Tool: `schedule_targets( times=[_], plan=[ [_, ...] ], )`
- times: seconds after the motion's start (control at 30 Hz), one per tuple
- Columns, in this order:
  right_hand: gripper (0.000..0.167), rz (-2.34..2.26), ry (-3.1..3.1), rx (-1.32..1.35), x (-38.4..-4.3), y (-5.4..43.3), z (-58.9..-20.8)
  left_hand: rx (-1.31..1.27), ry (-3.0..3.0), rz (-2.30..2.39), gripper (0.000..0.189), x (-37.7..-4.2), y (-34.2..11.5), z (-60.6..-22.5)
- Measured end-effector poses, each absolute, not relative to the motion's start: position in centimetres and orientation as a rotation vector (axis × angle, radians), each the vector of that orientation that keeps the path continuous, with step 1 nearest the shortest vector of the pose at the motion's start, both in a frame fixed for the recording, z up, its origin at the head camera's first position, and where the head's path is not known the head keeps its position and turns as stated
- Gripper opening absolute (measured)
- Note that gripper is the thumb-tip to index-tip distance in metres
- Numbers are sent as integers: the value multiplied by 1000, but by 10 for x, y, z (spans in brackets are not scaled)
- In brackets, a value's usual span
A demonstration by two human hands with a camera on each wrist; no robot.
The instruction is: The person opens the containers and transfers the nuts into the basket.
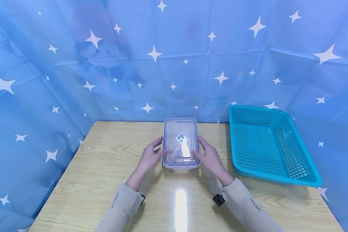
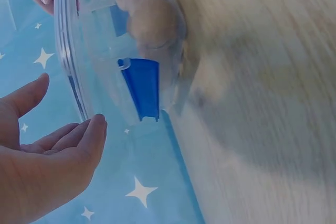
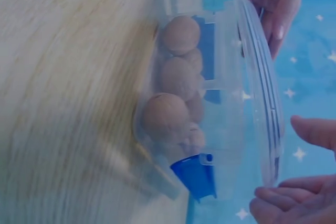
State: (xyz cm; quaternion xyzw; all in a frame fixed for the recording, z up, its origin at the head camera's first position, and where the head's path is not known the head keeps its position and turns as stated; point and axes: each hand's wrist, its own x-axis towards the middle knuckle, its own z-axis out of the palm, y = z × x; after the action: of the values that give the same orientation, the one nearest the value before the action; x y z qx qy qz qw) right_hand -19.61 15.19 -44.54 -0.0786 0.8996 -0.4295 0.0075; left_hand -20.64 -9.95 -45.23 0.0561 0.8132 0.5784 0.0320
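A clear rectangular food container with a blue-edged lid stands at the table's back edge. Several round brown things show through its wall; their kind is unclear. On the container's sides, a blue latch and another blue latch hang down. My left hand is at the left side of the lid, fingers along its edge and thumb near the top. On the opposite side, my right hand lies likewise, relaxed fingers beside the rim. Both wrist views show thumb and fingers spread apart.
To the right, a teal plastic basket with perforated walls stands on the wooden table. A blue curtain with white stars hangs behind the table and along its sides.
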Motion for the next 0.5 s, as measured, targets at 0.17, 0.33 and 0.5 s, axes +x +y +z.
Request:
schedule_targets(
  times=[0.17,0.33,0.5],
  plan=[
    [71,-1379,2827,-275,-195,154,-437,185,2523,1779,62,-203,-101,-443],
    [69,-1432,2824,-286,-193,154,-429,192,2510,1794,61,-201,-103,-435],
    [68,-1459,2826,-287,-190,153,-422,256,2507,1850,61,-199,-105,-428]
  ],
)
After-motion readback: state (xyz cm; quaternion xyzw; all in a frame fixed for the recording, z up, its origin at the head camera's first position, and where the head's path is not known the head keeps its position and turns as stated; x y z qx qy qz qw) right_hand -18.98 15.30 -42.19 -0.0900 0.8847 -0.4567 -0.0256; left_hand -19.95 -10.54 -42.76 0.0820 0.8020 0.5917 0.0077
